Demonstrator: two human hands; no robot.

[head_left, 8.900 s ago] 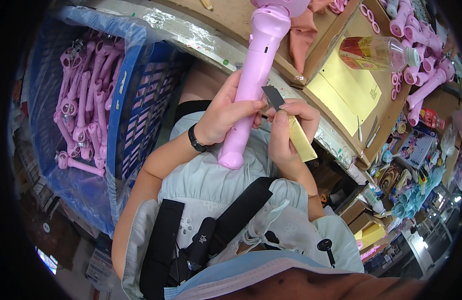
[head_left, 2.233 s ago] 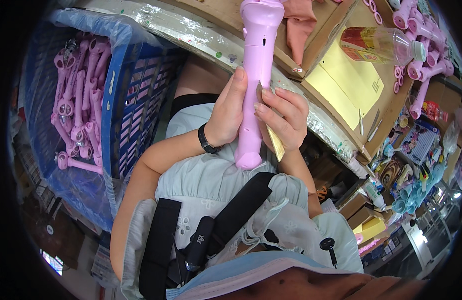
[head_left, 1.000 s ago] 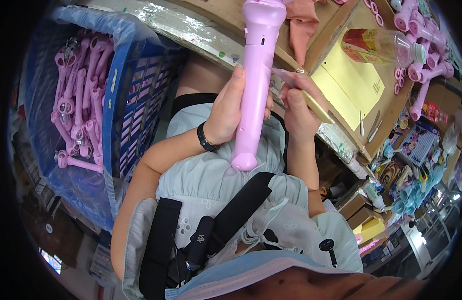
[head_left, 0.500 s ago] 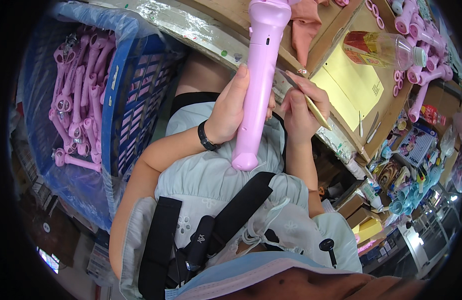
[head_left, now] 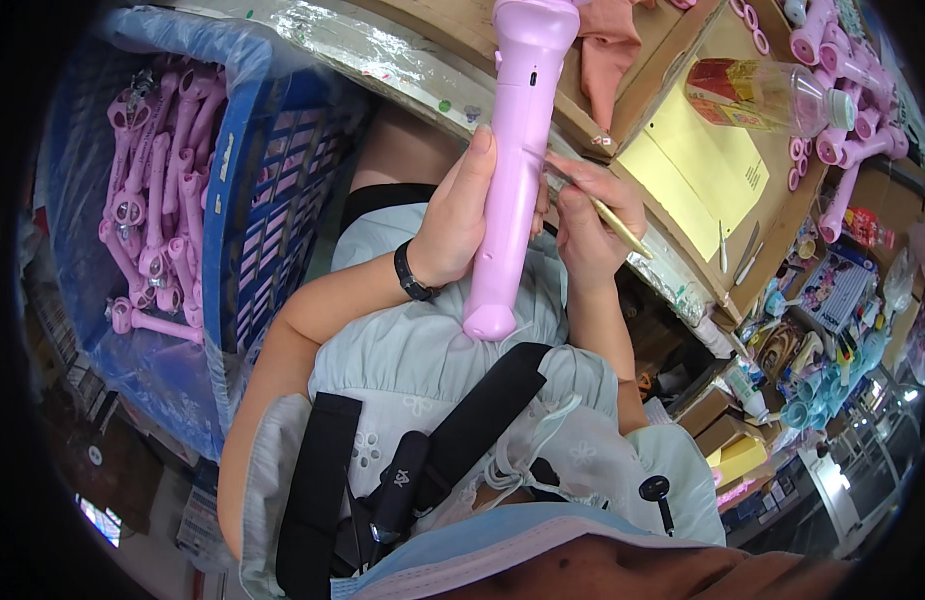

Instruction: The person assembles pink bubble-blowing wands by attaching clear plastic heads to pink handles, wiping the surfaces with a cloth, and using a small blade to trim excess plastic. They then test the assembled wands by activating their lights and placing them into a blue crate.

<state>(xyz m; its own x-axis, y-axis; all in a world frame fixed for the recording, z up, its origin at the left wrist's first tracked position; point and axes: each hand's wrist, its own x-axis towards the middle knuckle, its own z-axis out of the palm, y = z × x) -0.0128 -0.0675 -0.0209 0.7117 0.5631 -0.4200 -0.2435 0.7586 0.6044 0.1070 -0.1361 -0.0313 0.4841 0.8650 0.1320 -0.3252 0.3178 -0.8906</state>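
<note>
A long pink plastic housing, flared at its far end and with a small dark slot near that end, slants over my lap. My left hand grips it from the left, thumb lying along its top. In my right hand, closed in a pen-like grip, is a thin knife-like tool with a yellowish handle. Its blade end sits against or very close to the housing's right side; the tip is hidden. Fingers of the right hand are partly behind the housing.
A blue crate lined with plastic holds several pink housings on the left. On the bench at right are a bottle, a yellow sheet, a coral cloth, small blades and more pink parts.
My right hand has moved slightly left and toward the housing, bringing the tool's blade end against or nearer its side. The housing and left hand have hardly moved.
</note>
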